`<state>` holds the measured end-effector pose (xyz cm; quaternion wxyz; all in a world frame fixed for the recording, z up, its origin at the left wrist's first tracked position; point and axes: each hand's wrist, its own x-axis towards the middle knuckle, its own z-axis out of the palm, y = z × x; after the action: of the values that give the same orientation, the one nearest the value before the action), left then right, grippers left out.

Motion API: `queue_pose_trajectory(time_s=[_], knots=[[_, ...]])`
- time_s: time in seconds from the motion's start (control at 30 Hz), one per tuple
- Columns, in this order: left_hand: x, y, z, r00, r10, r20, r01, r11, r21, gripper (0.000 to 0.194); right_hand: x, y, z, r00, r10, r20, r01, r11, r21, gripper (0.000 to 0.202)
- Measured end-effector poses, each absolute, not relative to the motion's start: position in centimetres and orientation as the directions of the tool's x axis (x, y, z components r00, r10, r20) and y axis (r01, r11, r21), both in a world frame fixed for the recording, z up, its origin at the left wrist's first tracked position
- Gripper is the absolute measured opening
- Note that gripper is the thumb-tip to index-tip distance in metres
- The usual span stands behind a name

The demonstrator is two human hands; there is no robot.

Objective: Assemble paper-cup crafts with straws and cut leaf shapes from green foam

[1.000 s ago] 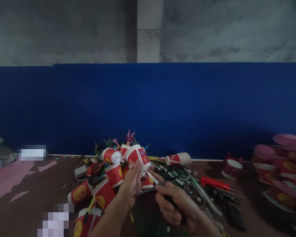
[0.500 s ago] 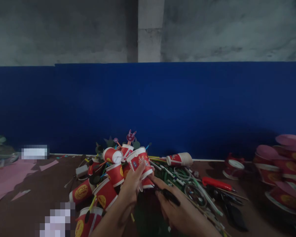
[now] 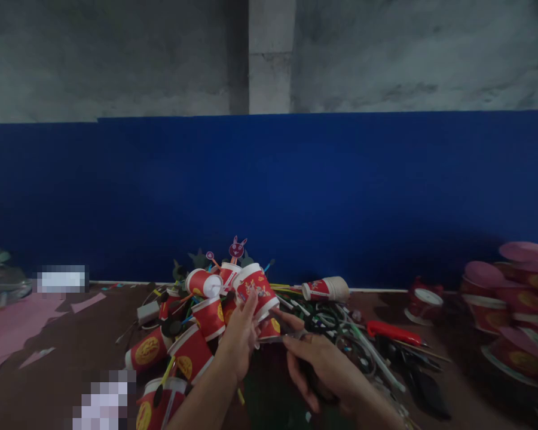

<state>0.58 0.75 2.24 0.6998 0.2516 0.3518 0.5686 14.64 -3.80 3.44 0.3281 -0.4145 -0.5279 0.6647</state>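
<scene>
My left hand (image 3: 244, 334) is closed round a red paper cup (image 3: 256, 289) with a white rim and a printed pattern. Just beneath that cup, another red cup (image 3: 269, 326) with a yellow print is partly in view. To the right, my right hand (image 3: 316, 352) has its fingers curled round a dark-handled tool whose exact kind is blurred and mostly hidden by the hand. Its tip end comes near the lower cup. Several more red cups (image 3: 208, 316) lie piled left of my left hand, and a rabbit-faced cutout (image 3: 237, 248) stands up behind them.
A stack of cups (image 3: 327, 289) lies on its side behind my right hand. Tangled cords and sticks (image 3: 358, 340), a red-handled tool (image 3: 394, 332) and black items (image 3: 425, 382) spread rightward. Pink paper (image 3: 13, 328) is at left; red-and-pink cup pieces (image 3: 515, 304) stand far right. A blue panel (image 3: 269, 191) rises behind.
The cup in my left hand has turned, showing another side of its print. My right hand has rotated, hiding more of the dark handle, and the lower cup's yellow print now shows.
</scene>
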Motion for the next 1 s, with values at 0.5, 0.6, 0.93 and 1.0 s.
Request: queue_pose_trajectory(time_s=[0.5, 0.6, 0.93, 1.0], knots=[[0.5, 0.6, 1.8, 0.028, 0.998, -0.055, -0.603, 0.061, 0.795, 0.041, 14.6, -4.6, 3.6, -0.362, 0.893, 0.267, 0.706, 0.450, -0.547, 0.057], [0.7, 0.8, 2.0, -0.003, 0.999, -0.053, -0.611, 0.040, 0.791, 0.038, 14.2, -4.8, 3.9, -0.283, 0.954, 0.099, 0.517, 0.239, -0.822, 0.049], [0.8, 0.0, 2.9, 0.003, 0.998, -0.060, -0.635, 0.048, 0.771, 0.045, 14.9, -3.6, 3.9, -0.521, 0.810, -0.270, -0.150, -0.397, -0.905, 0.054], [0.7, -0.1, 3.0, 0.027, 0.997, -0.068, -0.647, 0.070, 0.759, 0.045, 15.0, -3.6, 4.0, -0.520, 0.798, -0.304, -0.193, -0.457, -0.868, 0.050]])
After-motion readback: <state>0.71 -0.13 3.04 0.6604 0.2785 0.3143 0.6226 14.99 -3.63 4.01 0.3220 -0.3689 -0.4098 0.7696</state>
